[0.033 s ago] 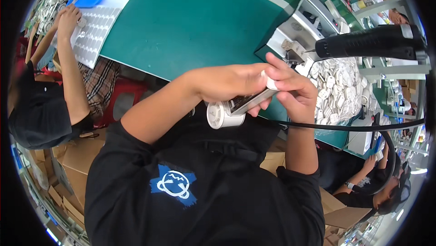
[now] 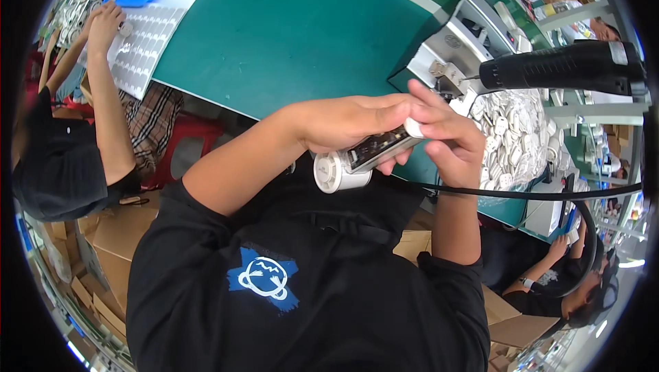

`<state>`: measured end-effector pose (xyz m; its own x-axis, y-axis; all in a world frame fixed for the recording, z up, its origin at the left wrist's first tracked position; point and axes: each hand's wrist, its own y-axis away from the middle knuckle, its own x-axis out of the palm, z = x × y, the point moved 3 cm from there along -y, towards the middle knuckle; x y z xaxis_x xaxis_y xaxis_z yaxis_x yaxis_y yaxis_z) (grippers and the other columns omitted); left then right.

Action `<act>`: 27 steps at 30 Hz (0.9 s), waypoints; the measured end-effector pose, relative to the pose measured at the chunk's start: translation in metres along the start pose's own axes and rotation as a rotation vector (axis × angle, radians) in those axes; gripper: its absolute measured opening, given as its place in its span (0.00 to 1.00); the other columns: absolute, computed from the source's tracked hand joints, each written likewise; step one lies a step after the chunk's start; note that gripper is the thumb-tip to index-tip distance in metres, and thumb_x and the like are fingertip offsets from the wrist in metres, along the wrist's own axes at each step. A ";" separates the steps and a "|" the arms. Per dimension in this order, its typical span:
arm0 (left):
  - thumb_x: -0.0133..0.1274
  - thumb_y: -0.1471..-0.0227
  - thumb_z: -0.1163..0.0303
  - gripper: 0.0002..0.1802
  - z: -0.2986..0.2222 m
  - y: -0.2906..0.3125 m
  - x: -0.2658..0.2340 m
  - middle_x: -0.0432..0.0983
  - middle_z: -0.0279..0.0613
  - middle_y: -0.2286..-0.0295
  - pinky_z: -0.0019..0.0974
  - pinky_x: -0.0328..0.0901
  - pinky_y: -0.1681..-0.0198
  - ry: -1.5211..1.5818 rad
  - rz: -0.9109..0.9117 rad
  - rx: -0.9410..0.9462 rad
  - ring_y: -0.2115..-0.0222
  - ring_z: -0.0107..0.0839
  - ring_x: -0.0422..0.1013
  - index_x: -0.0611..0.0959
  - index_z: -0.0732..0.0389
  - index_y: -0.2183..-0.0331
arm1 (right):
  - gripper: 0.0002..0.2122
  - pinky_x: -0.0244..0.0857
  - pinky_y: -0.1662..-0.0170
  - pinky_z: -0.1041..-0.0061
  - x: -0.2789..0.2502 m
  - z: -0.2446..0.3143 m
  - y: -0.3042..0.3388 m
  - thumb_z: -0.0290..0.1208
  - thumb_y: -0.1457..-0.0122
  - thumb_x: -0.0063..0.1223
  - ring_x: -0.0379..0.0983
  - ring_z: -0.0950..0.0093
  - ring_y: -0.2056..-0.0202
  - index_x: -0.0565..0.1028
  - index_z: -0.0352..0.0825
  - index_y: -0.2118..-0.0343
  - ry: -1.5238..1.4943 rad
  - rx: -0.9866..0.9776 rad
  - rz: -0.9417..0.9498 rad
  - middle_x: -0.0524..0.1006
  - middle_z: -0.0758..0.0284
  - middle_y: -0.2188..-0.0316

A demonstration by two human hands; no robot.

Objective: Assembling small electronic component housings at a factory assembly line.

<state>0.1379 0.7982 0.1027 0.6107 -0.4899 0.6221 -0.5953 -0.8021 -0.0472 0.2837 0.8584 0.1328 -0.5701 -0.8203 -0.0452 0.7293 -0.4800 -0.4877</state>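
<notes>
My left hand (image 2: 353,121) is closed around a slim electronic device with an exposed dark circuit board (image 2: 382,147) in a silvery frame. A white round drum-shaped end (image 2: 338,171) sticks out at the device's lower left, near my chest. At the upper right end, the fingers of my right hand (image 2: 449,132) press about a small white end piece (image 2: 413,128). Both hands meet there, above the green table's near edge. My palms and fingers hide part of the device.
A black electric screwdriver (image 2: 559,68) hangs at the right, its tip by a grey metal fixture (image 2: 446,46). Many white plastic parts (image 2: 511,138) lie heaped beyond my right hand. A black cable (image 2: 528,194) crosses at right. At left, a co-worker's hand (image 2: 104,25) is over a label sheet (image 2: 147,42).
The device has turned slightly, so more of its circuit board shows. Both hands have shifted a little to the right with it.
</notes>
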 end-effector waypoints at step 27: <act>0.45 0.49 0.48 0.30 0.012 -0.008 -0.003 0.68 0.42 0.74 0.31 0.61 0.74 -0.958 -0.565 0.695 0.77 0.31 0.65 0.67 0.65 0.56 | 0.18 0.63 0.73 0.72 -0.056 0.013 -0.053 0.22 0.48 0.48 0.65 0.74 0.81 0.60 0.30 0.54 0.062 -0.096 -0.543 0.67 0.64 0.82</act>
<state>0.1475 0.8020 0.0919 0.9834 0.1539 -0.0966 0.0792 -0.8415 -0.5344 0.2814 0.9255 0.1730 -0.8777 -0.4420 0.1850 0.2886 -0.7958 -0.5323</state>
